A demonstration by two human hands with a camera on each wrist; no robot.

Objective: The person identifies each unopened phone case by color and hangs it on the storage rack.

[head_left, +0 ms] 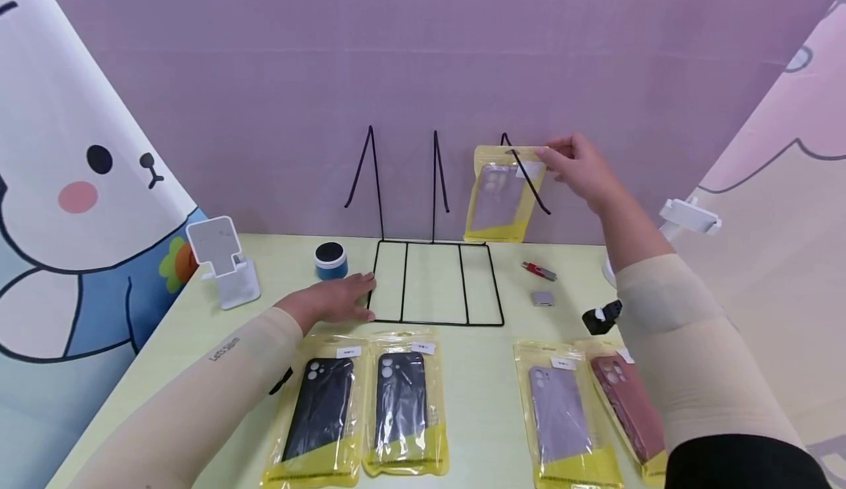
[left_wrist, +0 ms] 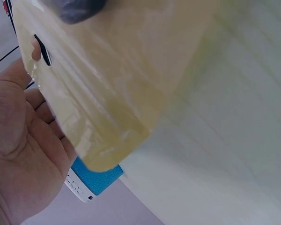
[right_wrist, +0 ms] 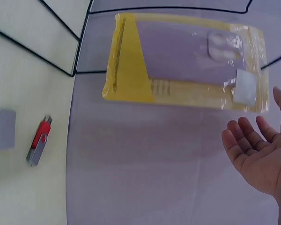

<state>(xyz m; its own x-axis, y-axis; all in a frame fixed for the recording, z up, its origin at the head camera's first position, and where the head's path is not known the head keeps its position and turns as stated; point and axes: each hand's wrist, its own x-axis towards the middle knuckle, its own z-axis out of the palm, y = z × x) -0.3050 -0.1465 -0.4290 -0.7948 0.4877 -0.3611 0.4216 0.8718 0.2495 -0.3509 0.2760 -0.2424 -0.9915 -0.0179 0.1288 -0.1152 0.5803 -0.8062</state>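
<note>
A black wire display rack (head_left: pixel 464 284) stands against the backdrop with three upright prongs. From its right prong hangs a yellow-edged clear pouch (head_left: pixel 499 194) with a light purple phone case inside. My right hand (head_left: pixel 584 173) is at the pouch's upper right corner; in the right wrist view its fingers (right_wrist: pixel 246 138) are loosely bent and stand apart from the pouch. With extended fingers, my left hand (head_left: pixel 340 299) rests at the left side of the rack's base. In the left wrist view, a pouch (left_wrist: pixel 117 93) partly covers that hand's fingers.
Two pouches with dark phone cases (head_left: pixel 399 401) lie front left. Front right lie pouches with a purple case (head_left: pixel 560 412) and a dark pink case (head_left: pixel 631 401). A blue round jar-like object (head_left: pixel 330 260), white phone stand (head_left: pixel 228 261), red USB stick (head_left: pixel 539 271) and grey block (head_left: pixel 543 298) flank the rack.
</note>
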